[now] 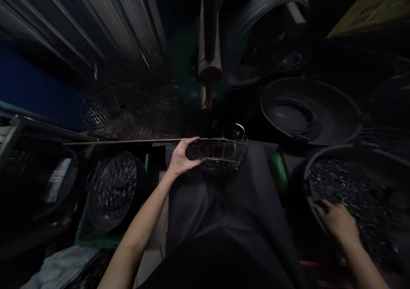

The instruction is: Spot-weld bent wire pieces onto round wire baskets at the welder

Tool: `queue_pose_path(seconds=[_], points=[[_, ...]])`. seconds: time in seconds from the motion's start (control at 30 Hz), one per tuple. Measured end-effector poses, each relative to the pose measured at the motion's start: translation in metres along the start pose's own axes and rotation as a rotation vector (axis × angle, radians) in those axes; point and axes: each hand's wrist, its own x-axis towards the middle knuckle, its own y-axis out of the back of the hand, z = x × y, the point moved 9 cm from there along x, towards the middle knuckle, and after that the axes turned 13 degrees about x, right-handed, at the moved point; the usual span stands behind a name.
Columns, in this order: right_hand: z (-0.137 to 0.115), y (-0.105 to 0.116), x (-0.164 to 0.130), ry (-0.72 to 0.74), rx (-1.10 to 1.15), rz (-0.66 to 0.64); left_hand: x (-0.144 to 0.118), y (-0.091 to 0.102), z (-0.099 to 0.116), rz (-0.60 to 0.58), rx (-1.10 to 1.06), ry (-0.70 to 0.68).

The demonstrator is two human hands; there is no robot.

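Observation:
My left hand [183, 160] is closed on the left end of a curved wire basket [221, 150], thumb below and fingers along its upper edge. The shiny metal basket sits over the dark cloth [205, 203] in front of me, below a vertical machine rod [209, 66]. Off to the right, my right hand [341, 225] is at the near-left rim of a large round tub [309, 173]. Inside that tub lies a heap of small metal wire pieces [346, 190]. Its fingers look pinched together; whatever is in them is too dark to make out.
A dark bucket of metal pieces [117, 186] stands in a green crate [96, 240] on the left. Wire baskets [105, 118] are piled behind a thin board edge [144, 141]. Another round basin [339, 109] and a wire coil [265, 2] are at the back right.

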Motion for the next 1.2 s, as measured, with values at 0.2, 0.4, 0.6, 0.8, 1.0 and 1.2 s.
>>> queue_pose_path(seconds=[0.2, 0.4, 0.6, 0.8, 1.0, 1.2], points=[[-0.016, -0.001, -0.012, 0.077, -0.165, -0.133, 0.011, -0.011, 0.036, -0.111, 0.191, 0.033], [-0.012, 0.013, 0.013, 0.033, 0.000, -0.061, -0.003, -0.024, 0.049, -0.224, 0.217, -0.110], [0.019, 0.033, 0.022, -0.265, 0.083, -0.079, -0.004, -0.019, 0.047, -0.228, 0.330, -0.063], [-0.016, 0.082, -0.013, -0.363, 0.470, 0.130, -0.006, -0.019, 0.043, -0.200, 0.278, -0.109], [-0.169, 0.089, -0.048, 0.012, 1.205, -0.042, 0.008, -0.009, 0.060, -0.067, 0.382, -0.130], [-0.302, 0.075, -0.058, 0.276, 1.453, -0.398, 0.024, -0.004, 0.068, -0.008, 0.488, -0.138]])
